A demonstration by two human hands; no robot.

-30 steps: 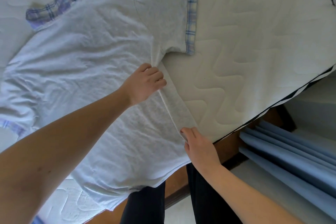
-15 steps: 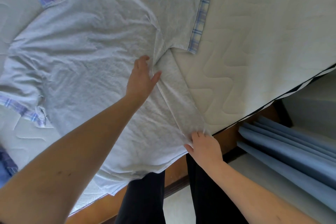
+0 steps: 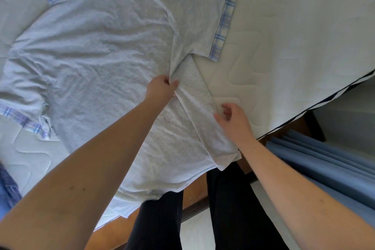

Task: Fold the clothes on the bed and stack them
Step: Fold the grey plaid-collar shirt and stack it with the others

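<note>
Pale grey short-sleeved cotton shirt (image 3: pixel 105 50) with blue-and-lilac plaid collar and cuffs lies spread back-up on a white quilted mattress (image 3: pixel 294 36). Collar points far left; hem hangs over the near edge of the mattress, in front of the person's dark trousers (image 3: pixel 233 209).

Left hand (image 3: pixel 160 89): reaches in from near left, fingers curled, pinching a ridge of grey fabric just below the right armpit of the shirt. Cloth puckers up toward the pinch.

Right hand (image 3: pixel 233 120): over the shirt's right side edge, nearer than the left hand. Fingers loosely bent, thumb apart from them. Fingertips sit at the cloth's edge; cannot tell whether they have hold of it or only touch it.

Between the two hands a narrow strip of the shirt's right side runs as a raised fold line from armpit toward hem.

Right sleeve, with its plaid cuff (image 3: pixel 223 26), lies flat on the mattress to the far right. Left sleeve is rumpled at the left, plaid cuff turned partly under.

Blue plaid cloth (image 3: pixel 8 186) shows at the near left edge. Blue pleated curtain (image 3: pixel 324 160) hangs at the right beyond the mattress corner. Wooden bed frame (image 3: pixel 194 190) is visible below the hem.
</note>
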